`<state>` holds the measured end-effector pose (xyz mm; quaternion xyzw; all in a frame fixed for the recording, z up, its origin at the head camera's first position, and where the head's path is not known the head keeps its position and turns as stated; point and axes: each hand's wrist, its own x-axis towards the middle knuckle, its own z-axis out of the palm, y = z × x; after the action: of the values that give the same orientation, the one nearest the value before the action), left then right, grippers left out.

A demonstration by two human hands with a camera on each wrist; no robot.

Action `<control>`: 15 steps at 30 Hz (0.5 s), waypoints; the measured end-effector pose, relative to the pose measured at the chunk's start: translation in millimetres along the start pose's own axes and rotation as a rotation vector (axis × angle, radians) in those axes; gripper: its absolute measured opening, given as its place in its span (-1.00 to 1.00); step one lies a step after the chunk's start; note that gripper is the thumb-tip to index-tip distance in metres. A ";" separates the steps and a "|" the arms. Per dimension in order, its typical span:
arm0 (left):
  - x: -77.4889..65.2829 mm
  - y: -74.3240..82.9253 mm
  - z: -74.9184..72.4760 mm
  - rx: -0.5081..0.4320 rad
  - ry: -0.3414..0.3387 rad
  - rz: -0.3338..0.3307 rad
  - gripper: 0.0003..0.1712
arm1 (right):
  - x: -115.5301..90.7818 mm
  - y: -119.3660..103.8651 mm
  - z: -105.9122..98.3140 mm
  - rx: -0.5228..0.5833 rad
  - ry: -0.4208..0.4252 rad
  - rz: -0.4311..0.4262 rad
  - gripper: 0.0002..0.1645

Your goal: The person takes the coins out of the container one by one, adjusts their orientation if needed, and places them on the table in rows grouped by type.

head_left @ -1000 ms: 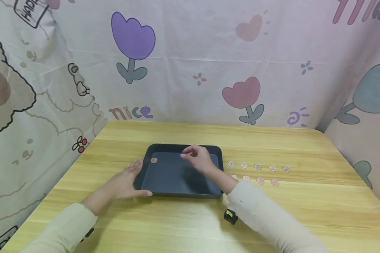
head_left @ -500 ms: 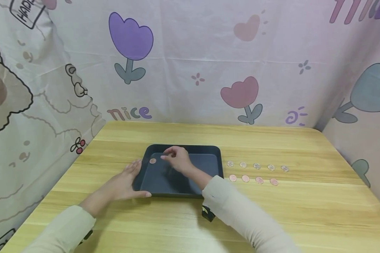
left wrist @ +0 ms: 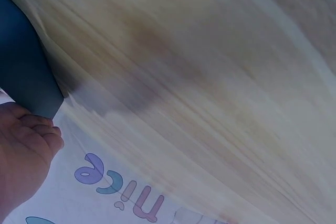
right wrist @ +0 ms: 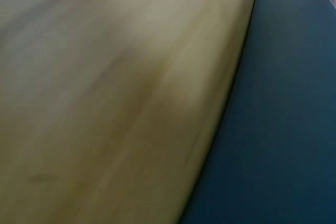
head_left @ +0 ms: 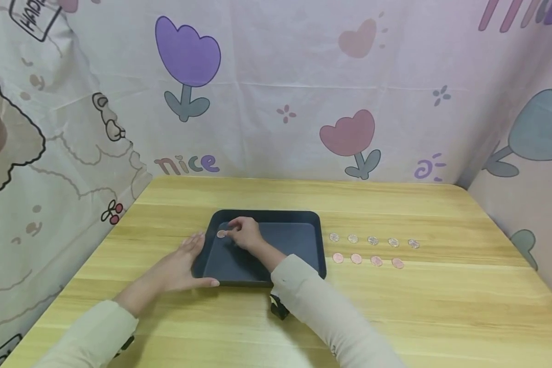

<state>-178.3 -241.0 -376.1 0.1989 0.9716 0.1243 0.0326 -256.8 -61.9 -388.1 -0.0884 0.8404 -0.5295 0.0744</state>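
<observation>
One copper-coloured coin (head_left: pixel 221 233) lies in the far left part of a dark rectangular tray (head_left: pixel 276 281). My right hand (head_left: pixel 246 234) reaches over the tray, thumb and fingertips at the coin's right edge. Whether they pinch it is too small to tell. At the tray's left side rests my left hand (head_left: pixel 179 265), thumb along the near rim and fingers by the left wall. The left wrist view has these fingers (left wrist: pixel 37 129) against the tray's outer wall (left wrist: pixel 31 61). In the right wrist view, the tray's side (right wrist: pixel 273 108) fills the right; the right hand's grip is outside that view.
Right of the tray, a row of several silver-coloured coins (head_left: pixel 372 240) lies behind a row of several copper-coloured coins (head_left: pixel 376 261). All rest on the wooden table (head_left: pixel 441 306). A printed cloth (head_left: pixel 267 61) hangs along the table's back edge.
My right hand has moved left across the tray and lowered to the copper coin. The left hand and the rows of coins keep their places.
</observation>
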 end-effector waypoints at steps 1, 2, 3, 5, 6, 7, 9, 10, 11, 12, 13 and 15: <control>-0.4 -0.2 0.3 -0.002 0.003 0.001 0.33 | 1.0 -0.8 2.3 -0.001 -0.014 0.011 -0.67; -0.8 -0.4 0.6 -0.005 0.007 0.004 0.33 | 1.7 -1.5 4.3 -0.003 -0.025 0.018 -0.66; -1.2 -0.6 0.8 -0.008 0.010 0.007 0.32 | 2.3 -2.4 5.9 -0.002 -0.033 0.024 -0.66; -1.7 -1.0 1.5 -0.009 0.014 0.007 0.32 | 3.5 -3.9 8.3 0.002 -0.042 0.036 -0.65; -1.7 -1.2 1.9 -0.009 0.014 0.005 0.32 | 4.1 -4.3 9.1 0.008 -0.048 0.043 -0.65; -1.8 -1.4 2.2 -0.009 0.013 0.002 0.32 | 4.6 -4.5 9.8 0.010 -0.052 0.050 -0.65; -1.5 -1.7 3.1 -0.009 0.007 -0.002 0.32 | 6.0 -4.2 10.6 0.014 -0.065 0.063 -0.64; -1.1 -2.0 3.6 -0.008 0.005 -0.003 0.32 | 6.8 -3.7 10.9 0.016 -0.075 0.072 -0.63; -0.8 -1.7 3.6 -0.011 0.003 -0.006 0.32 | 7.6 -3.1 11.1 0.009 -0.086 0.080 -0.62; -0.5 -1.5 3.5 -0.012 0.004 -0.005 0.33 | 8.5 -2.5 11.1 0.005 -0.099 0.090 -0.61; -0.1 -1.6 3.5 -0.012 0.004 -0.003 0.32 | 9.3 -1.8 11.1 -0.006 -0.110 0.096 -0.60; 0.6 -2.1 3.3 -0.008 0.007 0.001 0.32 | 11.0 -0.3 11.5 -0.028 -0.134 0.106 -0.58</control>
<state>-179.3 -241.9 -379.8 0.1988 0.9711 0.1286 0.0301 -265.0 -74.6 -393.0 -0.0801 0.8443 -0.5060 0.1573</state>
